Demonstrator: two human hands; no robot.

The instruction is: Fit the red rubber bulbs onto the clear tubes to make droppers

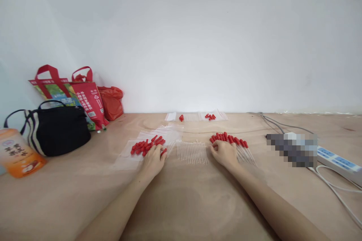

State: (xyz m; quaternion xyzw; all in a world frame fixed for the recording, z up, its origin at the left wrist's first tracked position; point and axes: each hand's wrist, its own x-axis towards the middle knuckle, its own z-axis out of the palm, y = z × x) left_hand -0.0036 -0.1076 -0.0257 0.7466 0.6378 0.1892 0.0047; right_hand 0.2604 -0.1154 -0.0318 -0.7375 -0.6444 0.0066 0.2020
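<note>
My left hand reaches to a loose pile of red rubber bulbs lying on a clear plastic bag. Its fingers are closed, and one red bulb shows between thumb and fingertips. A row of thin, clear dropper tubes lies side by side between my two hands. My right hand rests at the near-left side of a fanned group of tubes capped with red bulbs. Its fingers are curled together in a pinch; whatever is between them is hidden.
At the back, by the wall, lie more clear bags with red bulbs. On the left stand a black handbag, shopping bags and an orange package. A power strip with cables and a blurred-out patch are on the right.
</note>
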